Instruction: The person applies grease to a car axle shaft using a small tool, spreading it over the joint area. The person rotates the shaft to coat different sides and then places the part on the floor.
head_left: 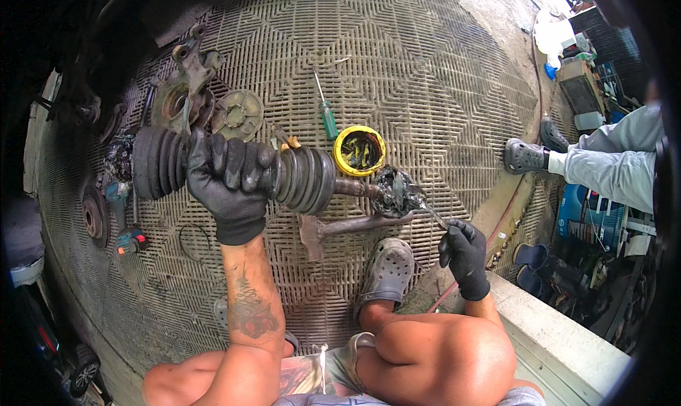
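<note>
My left hand [230,179], in a black glove, is wrapped around a drive shaft between its two ribbed black rubber boots [306,181]. The shaft lies level across the view, raised off the floor mat. At its right end, the joint [395,193] is coated in dark, shiny grease. In my gloved right hand [464,258] I grip a thin metal tool [434,213], its tip touching the greasy joint; the tip's shape is hidden. Just behind the shaft stands an open yellow-rimmed tub [338,154] with dark grease inside. A hammer [355,226] lies below the joint.
A green-handled screwdriver [328,115] lies beyond the tub. Metal car parts [190,72], a round plate [239,115] and a cordless power tool [130,228] are at left. Another person's clog [526,156] is at right, near a blue case [578,211].
</note>
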The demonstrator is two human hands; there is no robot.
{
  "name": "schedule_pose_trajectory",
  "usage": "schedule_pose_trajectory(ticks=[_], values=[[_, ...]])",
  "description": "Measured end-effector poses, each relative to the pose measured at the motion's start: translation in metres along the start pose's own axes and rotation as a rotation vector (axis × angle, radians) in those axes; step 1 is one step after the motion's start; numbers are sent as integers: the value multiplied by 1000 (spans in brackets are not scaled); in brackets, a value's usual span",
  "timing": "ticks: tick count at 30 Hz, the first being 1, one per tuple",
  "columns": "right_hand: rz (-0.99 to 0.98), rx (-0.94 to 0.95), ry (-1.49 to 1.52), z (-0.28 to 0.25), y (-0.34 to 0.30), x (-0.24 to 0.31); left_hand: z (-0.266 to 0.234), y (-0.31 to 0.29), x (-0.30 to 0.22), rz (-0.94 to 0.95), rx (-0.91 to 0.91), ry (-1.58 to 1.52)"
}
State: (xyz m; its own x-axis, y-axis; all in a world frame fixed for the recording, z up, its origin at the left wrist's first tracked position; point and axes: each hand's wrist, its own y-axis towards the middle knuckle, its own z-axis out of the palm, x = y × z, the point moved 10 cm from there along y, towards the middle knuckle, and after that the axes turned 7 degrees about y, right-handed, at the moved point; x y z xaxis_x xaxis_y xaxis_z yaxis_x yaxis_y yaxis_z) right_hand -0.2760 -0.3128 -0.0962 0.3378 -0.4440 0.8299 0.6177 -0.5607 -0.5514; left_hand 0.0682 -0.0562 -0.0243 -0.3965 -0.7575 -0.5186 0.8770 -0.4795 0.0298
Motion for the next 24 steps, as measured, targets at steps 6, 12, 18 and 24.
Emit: schedule_pose_trajectory(ticks=[6,12,18,24], values=[[-411,203,-734,43,-3,47,5,0,-1,-2,13,17],[-618,188,-879,74,4,73,7,2,2,-11,10,20],[-797,149,-913,78,11,90,-9,0,-3,-9,-25,-95],[-854,364,-1079,79,30,43,-10,2,-1,-12,-31,-31]])
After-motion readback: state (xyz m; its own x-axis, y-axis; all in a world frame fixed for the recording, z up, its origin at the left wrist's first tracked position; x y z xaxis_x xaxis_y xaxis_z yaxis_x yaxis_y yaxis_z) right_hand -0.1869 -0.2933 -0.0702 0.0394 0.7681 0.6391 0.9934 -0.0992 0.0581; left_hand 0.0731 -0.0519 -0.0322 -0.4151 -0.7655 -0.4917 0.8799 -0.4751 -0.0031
